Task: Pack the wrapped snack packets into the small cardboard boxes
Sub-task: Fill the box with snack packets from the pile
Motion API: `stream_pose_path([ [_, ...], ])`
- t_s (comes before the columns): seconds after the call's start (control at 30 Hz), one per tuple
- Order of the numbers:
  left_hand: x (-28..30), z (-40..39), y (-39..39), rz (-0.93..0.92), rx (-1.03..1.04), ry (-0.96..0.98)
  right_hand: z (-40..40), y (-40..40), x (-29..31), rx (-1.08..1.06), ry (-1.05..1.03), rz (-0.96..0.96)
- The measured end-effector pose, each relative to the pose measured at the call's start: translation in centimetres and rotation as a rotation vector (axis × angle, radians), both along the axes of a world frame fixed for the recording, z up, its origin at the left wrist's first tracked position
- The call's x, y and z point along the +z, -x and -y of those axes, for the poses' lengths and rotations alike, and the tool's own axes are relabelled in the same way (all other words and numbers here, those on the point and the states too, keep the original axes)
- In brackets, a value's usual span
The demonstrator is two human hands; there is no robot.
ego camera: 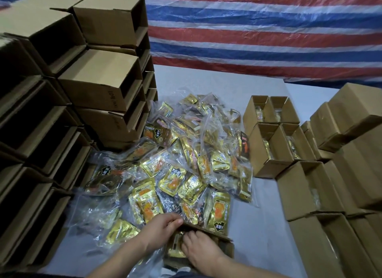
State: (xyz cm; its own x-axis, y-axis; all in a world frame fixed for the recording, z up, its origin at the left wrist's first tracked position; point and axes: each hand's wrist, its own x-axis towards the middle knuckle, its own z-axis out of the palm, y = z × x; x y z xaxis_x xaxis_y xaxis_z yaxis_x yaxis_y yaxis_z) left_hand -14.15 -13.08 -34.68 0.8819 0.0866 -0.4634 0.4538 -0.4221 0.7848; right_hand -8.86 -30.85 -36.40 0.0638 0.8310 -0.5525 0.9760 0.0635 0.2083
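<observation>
1. My left hand (163,228) grips the far rim of the one small cardboard box (224,247) in front of me, fingers curled over its edge.
2. My right hand (199,249) reaches down into that same box, fingers bent onto a gold packet (175,249) lying inside; I cannot tell whether they pinch it or only press it.
3. The loose snack packets (175,168) lie in one wide heap on the grey table (206,81), just beyond the box. They are gold foil with orange pictures, many in clear plastic wrap, and they overlap too much for a count; there are several dozen at least.
4. To my right stand four open boxes (272,137) in a two-by-two block, touching each other, with gold packets showing inside them.
5. Nearer on the right are more filled boxes (306,190) in a row, and closed boxes (355,116) stacked behind them; their number runs off the edge.
6. On my left rise stacks of empty boxes (99,79) laid on their sides, openings facing right, at least a dozen visible.
7. A striped tarp (258,29) in red, white and blue hangs behind the table.
</observation>
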Motion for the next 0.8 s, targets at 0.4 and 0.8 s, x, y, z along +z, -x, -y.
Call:
stream_pose_path([
  [0.4,-0.2,0.1,0.3,-0.024,0.037,0.037,0.8,-4.9,6.7,-0.648,0.198,-0.623],
  [0.8,-0.1,-0.6,0.9,0.012,0.081,0.009,-1.1,-3.9,5.3,-0.816,0.462,-0.666],
])
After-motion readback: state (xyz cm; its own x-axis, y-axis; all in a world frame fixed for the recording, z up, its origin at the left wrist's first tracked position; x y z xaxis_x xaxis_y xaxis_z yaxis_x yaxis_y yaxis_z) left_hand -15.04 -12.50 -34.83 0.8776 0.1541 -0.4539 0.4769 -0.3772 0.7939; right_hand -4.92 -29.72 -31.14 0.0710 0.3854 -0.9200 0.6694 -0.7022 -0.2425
